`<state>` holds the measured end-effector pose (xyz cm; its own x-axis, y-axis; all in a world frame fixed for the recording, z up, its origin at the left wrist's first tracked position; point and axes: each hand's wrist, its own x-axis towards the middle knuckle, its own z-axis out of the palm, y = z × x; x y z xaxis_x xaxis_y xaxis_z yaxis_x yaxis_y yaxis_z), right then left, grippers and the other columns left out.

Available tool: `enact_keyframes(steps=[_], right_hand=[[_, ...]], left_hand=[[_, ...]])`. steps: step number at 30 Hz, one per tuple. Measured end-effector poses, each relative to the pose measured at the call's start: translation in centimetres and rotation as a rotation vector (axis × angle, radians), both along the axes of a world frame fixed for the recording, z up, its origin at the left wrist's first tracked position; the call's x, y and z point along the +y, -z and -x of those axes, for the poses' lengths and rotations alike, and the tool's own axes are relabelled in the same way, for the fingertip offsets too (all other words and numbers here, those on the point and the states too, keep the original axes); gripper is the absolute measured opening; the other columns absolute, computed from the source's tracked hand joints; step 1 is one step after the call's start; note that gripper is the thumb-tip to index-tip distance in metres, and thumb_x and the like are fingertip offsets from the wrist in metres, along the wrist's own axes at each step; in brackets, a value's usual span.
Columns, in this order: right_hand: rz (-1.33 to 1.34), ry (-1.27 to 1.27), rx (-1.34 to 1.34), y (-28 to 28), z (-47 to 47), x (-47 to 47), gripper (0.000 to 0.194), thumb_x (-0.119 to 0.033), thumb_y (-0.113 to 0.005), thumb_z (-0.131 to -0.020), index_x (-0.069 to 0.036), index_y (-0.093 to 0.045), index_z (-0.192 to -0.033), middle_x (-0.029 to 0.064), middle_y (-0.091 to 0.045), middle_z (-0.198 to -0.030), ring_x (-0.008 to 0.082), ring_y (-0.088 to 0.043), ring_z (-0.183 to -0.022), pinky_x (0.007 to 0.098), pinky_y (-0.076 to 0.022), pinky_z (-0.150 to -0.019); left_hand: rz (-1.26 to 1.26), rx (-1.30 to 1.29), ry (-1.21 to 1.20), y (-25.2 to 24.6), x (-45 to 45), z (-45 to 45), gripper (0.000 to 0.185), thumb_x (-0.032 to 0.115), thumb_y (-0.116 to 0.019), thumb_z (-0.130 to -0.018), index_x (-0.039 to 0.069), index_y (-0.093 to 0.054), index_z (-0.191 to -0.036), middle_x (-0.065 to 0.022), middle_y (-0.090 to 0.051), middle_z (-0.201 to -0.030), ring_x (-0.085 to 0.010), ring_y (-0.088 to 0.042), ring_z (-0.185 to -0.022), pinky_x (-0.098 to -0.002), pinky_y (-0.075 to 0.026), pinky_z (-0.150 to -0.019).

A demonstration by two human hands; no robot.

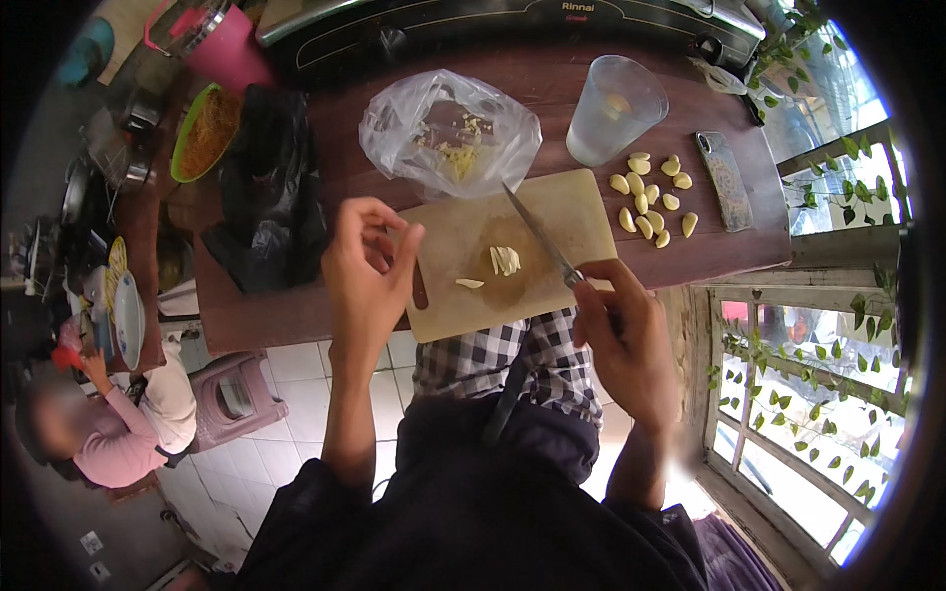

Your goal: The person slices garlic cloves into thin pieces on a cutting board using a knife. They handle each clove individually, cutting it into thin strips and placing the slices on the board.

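My right hand (628, 332) grips a kitchen knife (541, 235), its blade slanting up and left over the right part of a cutting board (451, 229). Garlic slices (505, 261) stand together near the board's middle, with a separate piece (470, 283) lower left of them. My left hand (369, 273) is raised by the board's left end, fingers curled and apart, with nothing seen between them. Behind the board, an open clear plastic bag (451, 137) holds chopped garlic (462, 159). Several peeled garlic cloves (641, 203) lie on the table right of the board.
A translucent plastic cup (617, 111) and a phone (724, 181) are on the wooden table (259, 318). Black plastic bags (266, 192) and a green dish (207, 133) lie left. A gas stove (488, 26) stands behind. Another person (122, 443) sits at far left.
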<state>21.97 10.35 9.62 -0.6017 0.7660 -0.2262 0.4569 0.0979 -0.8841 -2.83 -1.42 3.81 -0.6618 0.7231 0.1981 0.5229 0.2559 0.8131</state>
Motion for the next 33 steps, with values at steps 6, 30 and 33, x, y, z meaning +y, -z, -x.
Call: enact_keyframes(steps=[6,30,33], right_hand=[[0.096,-0.005,-0.062,2.4,-2.5,-1.1,0.017,-0.008,-0.051,-0.115,0.004,-0.061,-0.123,0.0144,-0.069,-0.074,0.0238,-0.069,-0.068,0.0394,-0.0519,-0.067],[0.116,-0.016,-0.051,4.6,-4.1,-3.4,0.022,-0.017,-0.057,-0.115,0.002,-0.062,-0.124,0.0033,-0.057,-0.065,0.0085,-0.048,-0.058,0.0319,-0.0363,-0.055],[0.162,-0.003,-0.051,4.5,-4.2,-3.5,0.023,-0.018,-0.057,-0.115,0.002,-0.063,-0.123,0.0039,-0.058,-0.065,0.0085,-0.048,-0.058,0.0321,-0.0363,-0.055]], left_hand=[[0.066,0.135,0.377,-0.1,-1.6,-1.7,0.027,0.009,-0.089,-0.09,0.005,-0.078,-0.115,-0.0077,-0.07,-0.108,-0.0231,-0.07,-0.093,-0.0336,-0.054,-0.075],[-0.045,0.256,0.331,1.2,1.9,-3.7,0.018,0.006,-0.082,-0.094,0.004,-0.079,-0.112,-0.0108,-0.069,-0.106,-0.0314,-0.067,-0.103,-0.0411,-0.055,-0.09],[0.028,0.237,0.367,1.1,2.5,-3.8,0.017,0.006,-0.082,-0.094,0.004,-0.079,-0.11,-0.0108,-0.068,-0.109,-0.0322,-0.064,-0.11,-0.0434,-0.053,-0.096]])
